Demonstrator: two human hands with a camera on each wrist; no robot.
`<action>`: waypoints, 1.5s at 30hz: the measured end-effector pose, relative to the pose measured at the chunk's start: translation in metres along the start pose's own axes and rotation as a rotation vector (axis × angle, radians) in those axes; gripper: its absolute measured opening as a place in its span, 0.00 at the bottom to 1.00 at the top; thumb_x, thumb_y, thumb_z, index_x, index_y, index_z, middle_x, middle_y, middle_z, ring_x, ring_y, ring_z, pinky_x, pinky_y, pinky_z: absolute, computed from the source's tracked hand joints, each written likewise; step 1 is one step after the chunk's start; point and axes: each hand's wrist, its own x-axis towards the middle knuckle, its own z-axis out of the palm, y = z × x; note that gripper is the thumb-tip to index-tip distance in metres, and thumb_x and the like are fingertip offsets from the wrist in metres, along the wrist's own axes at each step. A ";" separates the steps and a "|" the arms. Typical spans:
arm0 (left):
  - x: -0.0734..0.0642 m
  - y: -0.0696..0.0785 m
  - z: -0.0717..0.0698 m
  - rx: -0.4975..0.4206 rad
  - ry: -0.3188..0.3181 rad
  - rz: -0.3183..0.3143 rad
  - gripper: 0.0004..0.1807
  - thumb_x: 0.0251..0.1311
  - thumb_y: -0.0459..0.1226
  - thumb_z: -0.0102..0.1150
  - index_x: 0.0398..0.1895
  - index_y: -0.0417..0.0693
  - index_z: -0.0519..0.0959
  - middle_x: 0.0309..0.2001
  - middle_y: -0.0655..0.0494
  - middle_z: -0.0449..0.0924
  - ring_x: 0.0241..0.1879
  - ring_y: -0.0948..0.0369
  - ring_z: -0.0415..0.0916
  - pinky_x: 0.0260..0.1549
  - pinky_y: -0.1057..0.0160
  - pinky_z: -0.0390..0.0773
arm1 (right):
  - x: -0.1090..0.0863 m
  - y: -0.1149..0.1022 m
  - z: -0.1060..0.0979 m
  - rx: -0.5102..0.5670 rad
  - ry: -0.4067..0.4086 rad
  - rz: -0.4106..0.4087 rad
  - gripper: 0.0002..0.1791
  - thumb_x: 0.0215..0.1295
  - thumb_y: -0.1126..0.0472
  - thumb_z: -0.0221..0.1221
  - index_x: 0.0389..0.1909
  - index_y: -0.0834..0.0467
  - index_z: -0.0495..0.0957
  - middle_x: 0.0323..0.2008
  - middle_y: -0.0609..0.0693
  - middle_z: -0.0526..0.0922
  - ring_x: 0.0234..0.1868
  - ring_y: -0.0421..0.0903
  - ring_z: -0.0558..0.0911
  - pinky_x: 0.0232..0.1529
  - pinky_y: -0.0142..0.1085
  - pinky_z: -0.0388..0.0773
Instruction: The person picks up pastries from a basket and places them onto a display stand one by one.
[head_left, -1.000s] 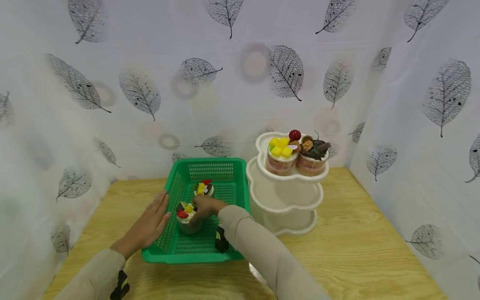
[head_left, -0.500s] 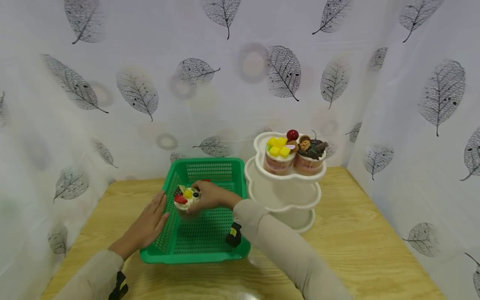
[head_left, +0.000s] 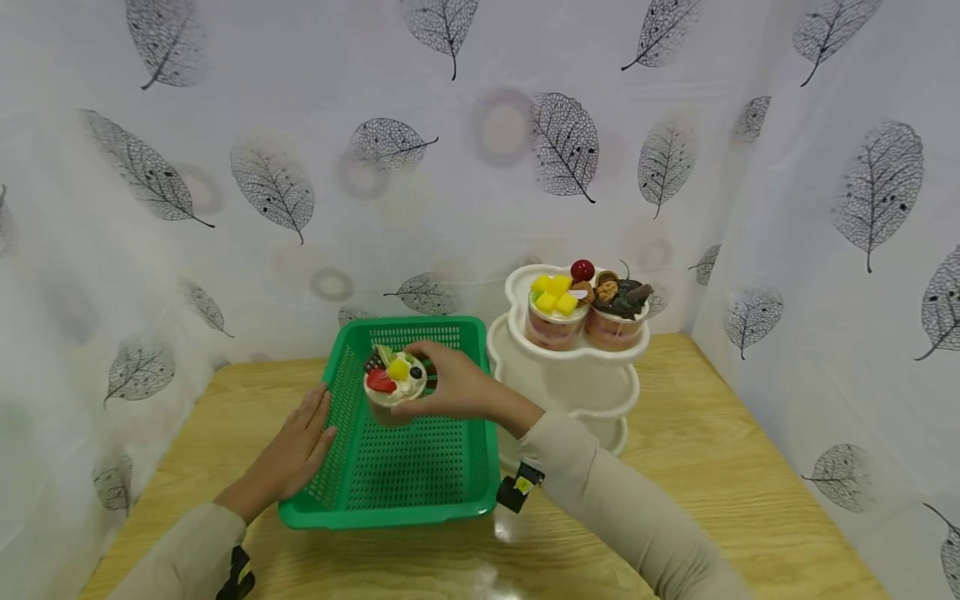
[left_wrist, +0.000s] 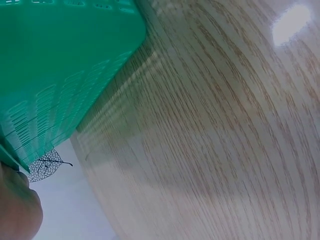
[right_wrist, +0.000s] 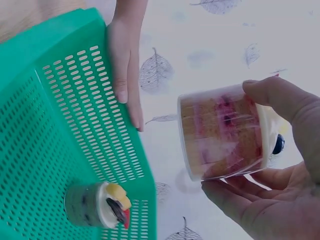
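Observation:
My right hand [head_left: 459, 385] grips a clear dessert cup [head_left: 395, 385] by its sides, above the green basket. Strawberry, yellow fruit, a blueberry and cream top this cup; the right wrist view shows pink and brown layers through its wall [right_wrist: 225, 132]. Against the left rim of the green basket [head_left: 405, 518] rests my left hand [head_left: 294, 450], fingers straight. A second dessert cup [right_wrist: 92, 205] sits inside the basket in the right wrist view; the held cup and right hand hide it in the head view. The left wrist view catches only part of the left hand [left_wrist: 17, 207].
Right of the basket stands a white tiered stand [head_left: 566, 387] with scalloped trays. Its top tray carries a mango-topped dessert cup [head_left: 555, 312] and a chocolate-topped one [head_left: 617, 312]. A leaf-print curtain [head_left: 465, 208] encloses the wooden table [head_left: 675, 500] at the back and sides.
My right hand has lifted the strawberry-topped dessert cup up from the basket floor and moved it slightly right. My left hand has stayed at the basket's left rim.

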 end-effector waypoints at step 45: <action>-0.003 0.000 0.000 -0.046 -0.003 0.009 0.34 0.77 0.43 0.34 0.73 0.28 0.43 0.75 0.34 0.36 0.74 0.40 0.33 0.69 0.40 0.43 | -0.121 0.094 -0.035 0.300 0.466 0.041 0.36 0.54 0.70 0.68 0.64 0.70 0.66 0.61 0.65 0.71 0.60 0.56 0.74 0.58 0.33 0.73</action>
